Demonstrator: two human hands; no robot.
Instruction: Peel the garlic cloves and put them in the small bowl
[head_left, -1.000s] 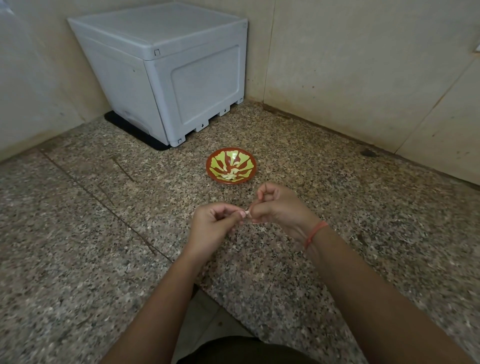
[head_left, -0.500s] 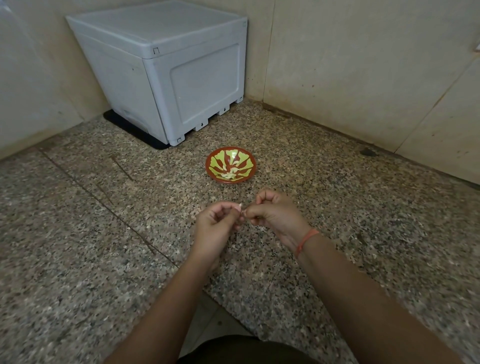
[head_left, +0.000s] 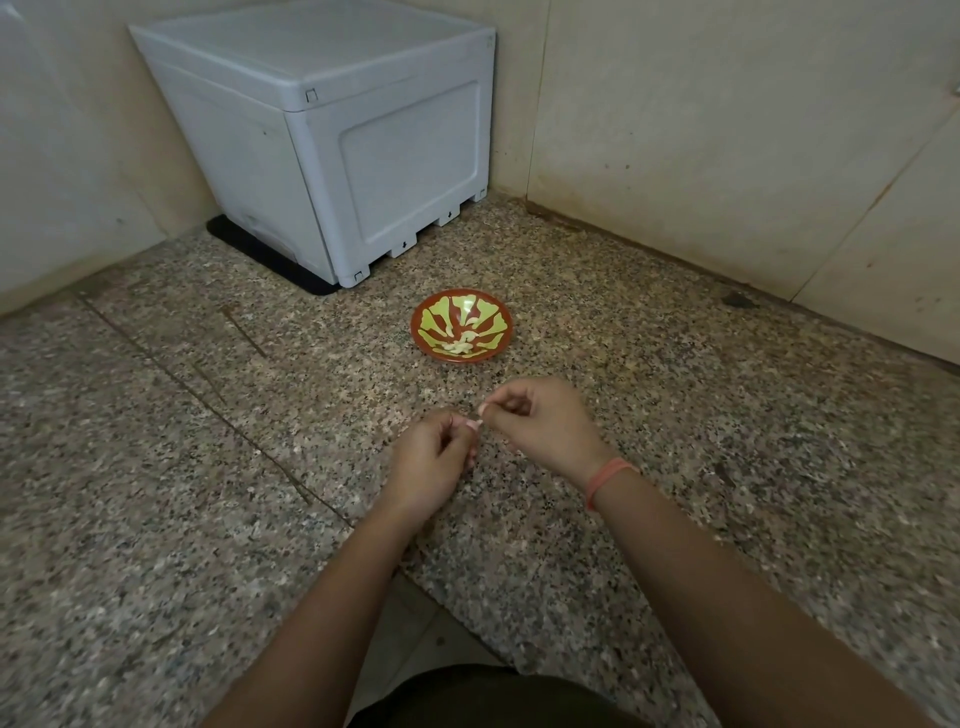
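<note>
In the head view, a flat, polished granite surface (head_left: 156, 467), speckled in grey, brown and black, is seen across the lower picture. It is crossed by a thin straight seam running from ten o'clock toward the middle.

A small, round, shallow glazed bowl (head_left: 470, 310), red-brown with yellow-green petal shapes fanning out from its centre, is set on the surface just above the picture's middle. It lies at twelve o'clock from the hands and apart from them. A little heap of smooth, cream-coloured peeled cloves (head_left: 460, 347) is gathered inside it on the six o'clock side.

Below the bowl, a small, pale garlic clove (head_left: 475, 423) is pinched between both hands. The left hand (head_left: 431, 457) is curled, with its fingertips closed on the clove from the eight o'clock side. The right hand (head_left: 540, 421) is likewise curled, with thumb and forefinger nipped on the clove's two o'clock end. How much skin is left on the clove cannot be told. A thin orange band (head_left: 605, 480) is worn round the right wrist.

At eleven o'clock, a large, boxy, pale grey plastic container (head_left: 337, 130) with rounded corners, a recessed side panel and small notched feet is stood in the corner on a flat black mat (head_left: 260, 254). It is backed by smooth, stained beige wall panels (head_left: 727, 130).
</note>
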